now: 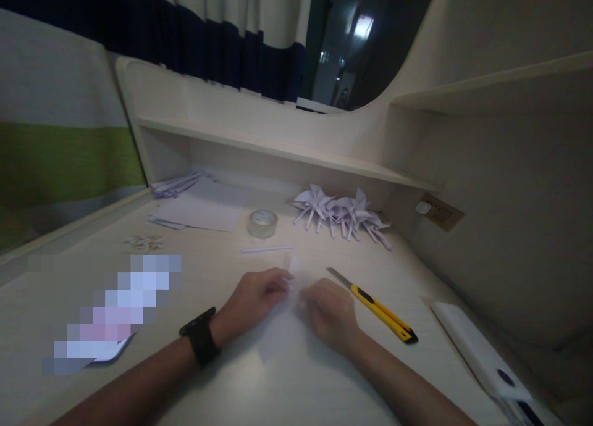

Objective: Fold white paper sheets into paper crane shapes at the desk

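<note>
One knife (376,306) near seemingly folded paper (277,334)

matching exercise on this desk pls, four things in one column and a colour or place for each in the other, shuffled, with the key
Things
1. utility knife
2. roll of tape
3. pinwheels
4. blurred piece of paper

Colours and places
A. bunched at the back of the desk, below the shelf
B. between the left hand and the right hand
C. yellow and black, blade out
D. clear and round

Right pairs: 1-C, 2-D, 3-A, 4-B
</note>
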Tool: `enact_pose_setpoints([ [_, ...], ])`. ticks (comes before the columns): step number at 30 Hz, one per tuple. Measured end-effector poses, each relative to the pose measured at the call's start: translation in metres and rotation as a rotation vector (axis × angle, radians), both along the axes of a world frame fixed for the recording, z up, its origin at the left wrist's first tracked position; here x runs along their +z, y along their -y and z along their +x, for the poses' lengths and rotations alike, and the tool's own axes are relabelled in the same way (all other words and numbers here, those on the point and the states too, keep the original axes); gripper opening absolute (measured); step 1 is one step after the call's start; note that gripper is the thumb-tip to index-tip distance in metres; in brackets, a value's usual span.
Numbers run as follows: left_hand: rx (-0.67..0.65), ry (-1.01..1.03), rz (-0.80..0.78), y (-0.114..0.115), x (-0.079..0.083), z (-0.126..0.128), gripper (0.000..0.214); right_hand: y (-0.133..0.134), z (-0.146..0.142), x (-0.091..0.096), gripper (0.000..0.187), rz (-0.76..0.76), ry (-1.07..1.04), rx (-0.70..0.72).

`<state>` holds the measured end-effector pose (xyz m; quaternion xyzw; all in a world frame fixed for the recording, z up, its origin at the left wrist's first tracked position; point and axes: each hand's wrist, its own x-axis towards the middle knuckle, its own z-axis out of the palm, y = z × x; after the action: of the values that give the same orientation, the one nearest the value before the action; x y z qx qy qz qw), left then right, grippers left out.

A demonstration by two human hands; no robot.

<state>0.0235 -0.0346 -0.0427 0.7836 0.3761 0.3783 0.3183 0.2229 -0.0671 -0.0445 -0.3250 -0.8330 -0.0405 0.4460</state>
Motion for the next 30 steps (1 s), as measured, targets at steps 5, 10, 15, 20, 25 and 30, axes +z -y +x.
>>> enact_pose_setpoints([
  [5,0.009,-0.036,0.086,0.001,-0.002,0.000,0.021,0.001,-0.001,0.002,0.018,-0.004,-0.026,0.009],
  [10,0.030,-0.074,0.152,0.001,-0.005,-0.002,0.018,0.000,-0.001,0.001,0.017,-0.012,-0.037,-0.002],
  [15,0.005,-0.154,0.223,0.006,-0.004,-0.003,0.012,-0.002,0.000,0.000,0.014,0.027,0.015,-0.013],
  [20,0.022,-0.245,0.251,0.011,-0.002,-0.001,0.009,0.001,0.001,0.000,0.013,0.082,0.081,0.018],
  [25,0.016,-0.225,0.265,0.010,-0.001,0.000,0.008,0.000,-0.001,0.002,0.017,-0.111,-0.070,-0.037],
  [30,0.022,-0.198,0.260,0.009,-0.002,0.000,0.008,0.000,-0.003,0.000,0.016,-0.279,-0.181,-0.048],
])
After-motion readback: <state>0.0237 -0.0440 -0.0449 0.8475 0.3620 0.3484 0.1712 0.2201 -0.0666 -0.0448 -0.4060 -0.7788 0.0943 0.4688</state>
